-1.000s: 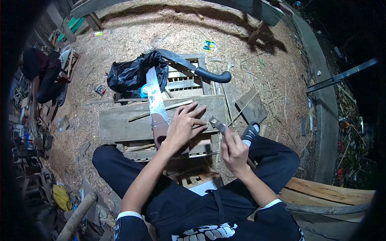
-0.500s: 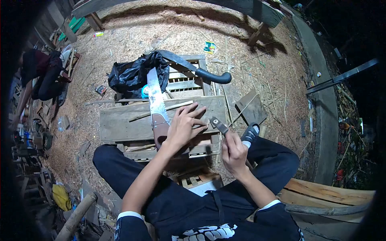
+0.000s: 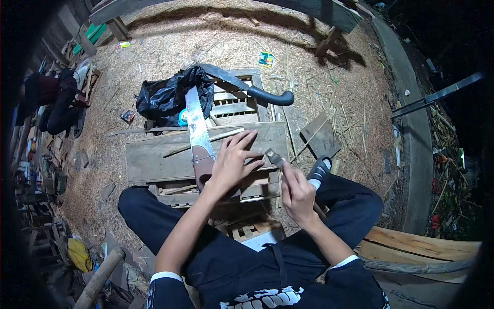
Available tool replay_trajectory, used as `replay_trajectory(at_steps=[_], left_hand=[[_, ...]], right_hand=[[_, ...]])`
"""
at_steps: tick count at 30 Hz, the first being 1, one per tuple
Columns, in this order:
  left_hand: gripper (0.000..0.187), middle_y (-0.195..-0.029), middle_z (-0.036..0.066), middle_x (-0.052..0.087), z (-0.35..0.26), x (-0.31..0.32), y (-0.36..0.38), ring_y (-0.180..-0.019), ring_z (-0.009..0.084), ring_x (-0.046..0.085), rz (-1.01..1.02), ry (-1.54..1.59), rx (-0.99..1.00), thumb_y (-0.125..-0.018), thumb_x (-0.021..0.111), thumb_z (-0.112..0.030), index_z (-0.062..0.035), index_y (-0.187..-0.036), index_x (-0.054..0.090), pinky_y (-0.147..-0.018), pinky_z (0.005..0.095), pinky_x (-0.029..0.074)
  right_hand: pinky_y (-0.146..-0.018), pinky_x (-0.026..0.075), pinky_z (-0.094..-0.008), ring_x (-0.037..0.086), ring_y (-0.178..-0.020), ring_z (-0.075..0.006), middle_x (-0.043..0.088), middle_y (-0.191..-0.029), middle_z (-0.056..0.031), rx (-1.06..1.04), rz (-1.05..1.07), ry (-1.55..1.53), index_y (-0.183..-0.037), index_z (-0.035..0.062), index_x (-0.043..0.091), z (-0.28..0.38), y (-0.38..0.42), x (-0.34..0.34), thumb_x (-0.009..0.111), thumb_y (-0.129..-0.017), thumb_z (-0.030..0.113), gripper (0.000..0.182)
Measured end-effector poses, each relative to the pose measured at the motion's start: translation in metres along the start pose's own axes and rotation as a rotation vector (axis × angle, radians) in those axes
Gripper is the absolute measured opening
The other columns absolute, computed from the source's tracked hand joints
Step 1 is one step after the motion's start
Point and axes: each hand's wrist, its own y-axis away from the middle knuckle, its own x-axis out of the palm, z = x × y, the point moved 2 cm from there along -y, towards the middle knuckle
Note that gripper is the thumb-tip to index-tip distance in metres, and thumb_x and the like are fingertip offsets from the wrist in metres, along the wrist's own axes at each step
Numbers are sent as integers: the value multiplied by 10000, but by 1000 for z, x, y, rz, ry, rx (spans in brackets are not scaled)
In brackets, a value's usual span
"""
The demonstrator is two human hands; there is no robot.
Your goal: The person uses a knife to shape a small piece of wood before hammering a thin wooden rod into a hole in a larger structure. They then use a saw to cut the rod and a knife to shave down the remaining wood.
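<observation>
My right hand (image 3: 298, 194) is closed around a hammer (image 3: 275, 158), its metal head beside my left fingertips. Over the wooden board (image 3: 154, 159), my left hand (image 3: 232, 164) has its thumb and index finger brought together near the board's right part. What they pinch, if anything, is too small to make out; the other fingers are stretched out. Left of this hand lies a handsaw (image 3: 197, 126) with a brown handle, its blade pointing away from me. A thin wood strip (image 3: 177, 151) crosses the board under the saw.
Behind the board, a slatted wooden stand (image 3: 234, 109) bears a black plastic bag (image 3: 159, 100), a blue tape measure (image 3: 183, 117) and a black-handled saw (image 3: 270, 96). A wood piece (image 3: 321, 136) lies right, near my sandalled foot (image 3: 320, 169). Another person (image 3: 54, 100) crouches far left. Shavings cover the ground.
The hammer head has moved slightly left and down toward my left fingertips. My left hand stays in nearly the same place on the board.
</observation>
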Motion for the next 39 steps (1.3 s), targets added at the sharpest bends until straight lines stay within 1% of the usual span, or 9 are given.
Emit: replay_trajectory(at_steps=[5,9,13,18,21,25,29,33,39], left_hand=[[257,-1540,112,571,0,0,-1,-1454,305,470,0,3,11,-873,801,-316,-197,-1097,846,-1197,441,339],[288,-1554,126,555,1,3,2,-1467,303,459,16,16,-9,-869,794,-323,-194,-1123,835,-1208,445,322],[281,-1559,135,548,2,2,-1,-1469,299,458,8,-20,11,-877,789,-326,-182,-1114,832,-1207,442,318],[291,-1570,137,535,0,1,2,-1475,299,451,24,12,-19,-877,788,-321,-182,-1130,826,-1208,440,318],[293,-1569,139,537,0,0,-1,-1478,295,449,25,0,0,-887,780,-330,-183,-1136,825,-1207,437,318],[313,-1580,131,527,2,3,1,-1484,298,442,35,5,-15,-884,776,-339,-178,-1148,822,-1210,438,318],[307,-1567,134,539,1,1,0,-1479,295,447,17,-8,10,-892,770,-350,-188,-1148,823,-1203,438,324],[321,-1582,130,524,2,1,1,-1481,300,441,41,-22,-8,-884,776,-334,-184,-1165,817,-1206,442,322],[327,-1592,121,516,1,1,1,-1488,300,435,28,-16,1,-881,781,-338,-187,-1169,816,-1208,448,322]], right_hand=[[-627,543,-430,678,-702,-307,649,-923,-113,75,117,111,-1512,100,575,-2,-2,6,673,-902,82,618],[-630,539,-455,688,-716,-319,652,-933,-115,-25,-93,-44,-1518,176,577,3,2,-2,662,-939,91,591],[-629,539,-438,674,-710,-308,640,-916,-118,60,159,95,-1511,109,577,4,-2,4,664,-911,61,608],[-641,543,-460,678,-702,-328,630,-909,-119,12,-93,-63,-1518,156,570,6,3,-1,650,-950,75,579],[-630,534,-455,661,-683,-327,628,-885,-126,99,156,71,-1491,73,587,6,-6,0,619,-929,17,566],[-640,536,-473,670,-707,-343,613,-895,-126,-12,-84,-67,-1537,148,550,1,2,1,623,-969,95,574],[-626,537,-448,665,-694,-317,630,-890,-120,89,156,95,-1502,81,579,3,-4,3,645,-903,44,603],[-643,545,-464,669,-698,-333,627,-908,-115,-27,-116,-69,-1529,175,564,0,1,3,641,-957,104,582],[-614,532,-456,649,-668,-325,612,-861,-116,54,90,-13,-1491,79,586,5,-4,0,638,-926,59,568]])
